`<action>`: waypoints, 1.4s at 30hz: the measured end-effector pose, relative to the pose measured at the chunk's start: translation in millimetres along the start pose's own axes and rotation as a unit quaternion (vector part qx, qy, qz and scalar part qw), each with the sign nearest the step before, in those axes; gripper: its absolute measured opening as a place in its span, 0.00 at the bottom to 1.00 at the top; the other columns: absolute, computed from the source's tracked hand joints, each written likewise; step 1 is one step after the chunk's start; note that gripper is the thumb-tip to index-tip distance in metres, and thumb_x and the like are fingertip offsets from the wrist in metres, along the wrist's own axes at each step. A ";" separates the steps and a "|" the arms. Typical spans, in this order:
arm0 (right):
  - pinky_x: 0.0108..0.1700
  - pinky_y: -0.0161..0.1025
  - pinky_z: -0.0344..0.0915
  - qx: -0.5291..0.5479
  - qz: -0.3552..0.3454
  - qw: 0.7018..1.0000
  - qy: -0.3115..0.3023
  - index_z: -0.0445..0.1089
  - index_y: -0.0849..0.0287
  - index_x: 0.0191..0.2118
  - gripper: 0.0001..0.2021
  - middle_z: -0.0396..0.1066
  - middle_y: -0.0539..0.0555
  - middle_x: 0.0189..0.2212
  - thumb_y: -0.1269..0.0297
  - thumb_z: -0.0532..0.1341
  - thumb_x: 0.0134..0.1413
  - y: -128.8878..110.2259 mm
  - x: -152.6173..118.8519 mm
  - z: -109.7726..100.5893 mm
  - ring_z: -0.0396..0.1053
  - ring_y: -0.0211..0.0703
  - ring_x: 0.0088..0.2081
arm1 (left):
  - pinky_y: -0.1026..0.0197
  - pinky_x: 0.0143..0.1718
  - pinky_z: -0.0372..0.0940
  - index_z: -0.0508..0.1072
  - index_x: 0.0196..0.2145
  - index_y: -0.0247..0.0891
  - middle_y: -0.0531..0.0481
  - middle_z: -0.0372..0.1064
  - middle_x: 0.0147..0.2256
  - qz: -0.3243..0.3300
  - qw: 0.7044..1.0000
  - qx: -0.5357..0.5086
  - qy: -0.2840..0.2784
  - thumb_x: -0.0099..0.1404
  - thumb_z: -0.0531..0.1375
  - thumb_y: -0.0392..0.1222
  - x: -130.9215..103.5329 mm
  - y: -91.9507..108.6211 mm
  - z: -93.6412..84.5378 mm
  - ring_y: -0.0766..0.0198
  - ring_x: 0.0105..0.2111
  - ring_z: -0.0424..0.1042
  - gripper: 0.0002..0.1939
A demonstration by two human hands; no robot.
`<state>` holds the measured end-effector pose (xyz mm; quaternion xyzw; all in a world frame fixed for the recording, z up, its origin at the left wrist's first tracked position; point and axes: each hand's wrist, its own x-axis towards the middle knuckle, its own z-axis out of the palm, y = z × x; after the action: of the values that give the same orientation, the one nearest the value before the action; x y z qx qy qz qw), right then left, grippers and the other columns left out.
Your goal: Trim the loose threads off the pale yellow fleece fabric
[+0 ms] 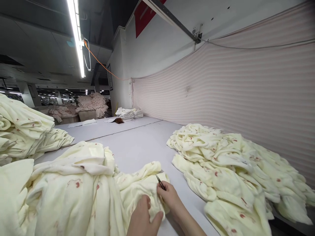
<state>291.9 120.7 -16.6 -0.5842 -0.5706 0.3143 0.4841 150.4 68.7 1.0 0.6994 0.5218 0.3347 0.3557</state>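
Note:
Pale yellow cloth with small reddish prints lies bunched on the table in front of me. My left hand rests on this cloth, its thumb and fingers apart, with no object visible between them. Just to the right and slightly farther off, my right hand is closed around small dark pointed tweezers or snips. The tool's tip points up and to the left over the cloth's right edge. Whether the right fingers also pinch fabric is hidden.
Large heaps of the same cloth lie at the near left, far left and right. Folded white cloths and a brown tuft sit at the back of the table. A striped sheet covers the wall.

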 end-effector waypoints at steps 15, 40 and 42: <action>0.34 0.36 0.63 -0.273 -0.106 0.954 -0.068 0.73 0.48 0.43 0.11 0.72 0.51 0.36 0.60 0.55 0.57 -45.0 -68.3 -40.2 0.72 0.46 0.35 | 0.60 0.35 0.61 0.64 0.37 0.40 0.51 0.59 0.31 0.263 0.934 0.052 0.236 0.61 0.50 0.31 2.1 -58.0 7.2 0.60 0.31 0.64 0.09; 0.32 0.35 0.61 -0.109 -0.034 0.991 0.063 0.61 0.54 0.29 0.05 0.67 0.48 0.25 0.61 0.55 0.53 -5.4 -67.7 6.6 0.64 0.42 0.28 | 0.56 0.42 0.65 0.76 0.27 0.37 0.49 0.75 0.24 -0.172 0.804 -0.562 -0.096 0.45 0.70 0.55 -4.3 -63.7 6.2 0.55 0.34 0.75 0.19; 0.30 0.34 0.60 -0.115 -0.036 0.993 0.017 0.61 0.55 0.25 0.06 0.64 0.47 0.22 0.63 0.56 0.51 -6.1 -69.2 -0.1 0.63 0.42 0.27 | 0.53 0.48 0.64 0.77 0.29 0.36 0.47 0.77 0.27 -0.181 0.766 -0.609 -0.103 0.45 0.71 0.52 -3.5 -63.8 7.1 0.51 0.41 0.75 0.18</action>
<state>279.3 52.8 -23.7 -0.6204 -0.6152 0.2191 0.4344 124.2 77.2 -57.0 0.2591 0.2855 0.4375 0.8124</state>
